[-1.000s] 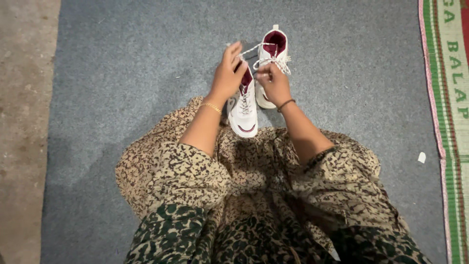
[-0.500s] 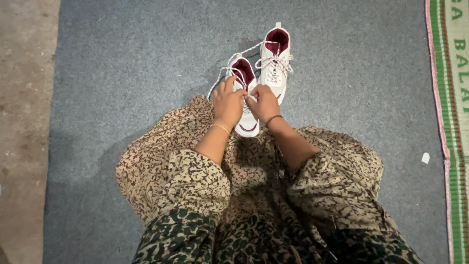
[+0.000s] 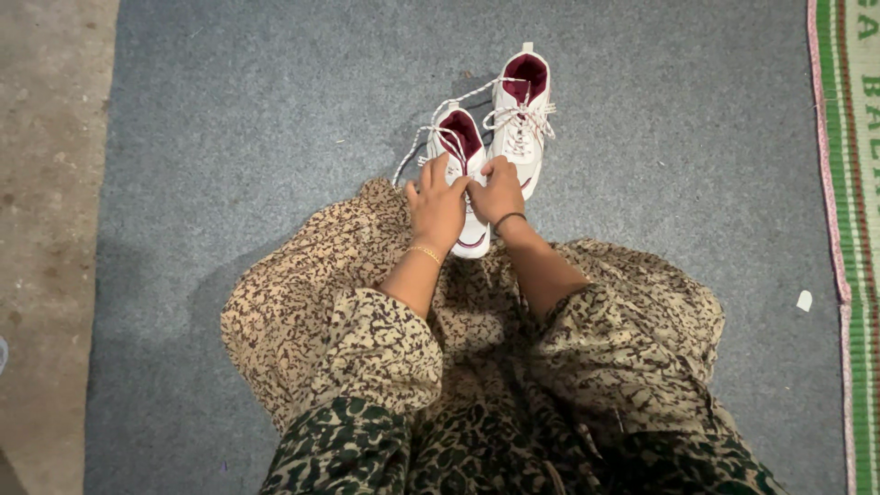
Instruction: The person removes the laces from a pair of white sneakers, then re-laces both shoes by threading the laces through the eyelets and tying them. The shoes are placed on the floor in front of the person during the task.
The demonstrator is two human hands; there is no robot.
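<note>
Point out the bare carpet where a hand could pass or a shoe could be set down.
Widest bare grey carpet: left of the near shoe, out to the concrete strip. More lies right of the far shoe, up to the striped mat, bar a small white scrap. Crowded at centre: left hand and right hand on the near shoe, loose laces, patterned cloth below.

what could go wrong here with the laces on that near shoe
1. Both hands, left hand and right hand, pinch at the near shoe laces close together; a grip could slip and loosen them.
2. A loose lace end trails off the shoe's left side onto the grey carpet; it may snag or get pulled through an eyelet.
3. The far shoe sits right beside it, so its laces might tangle.
</note>
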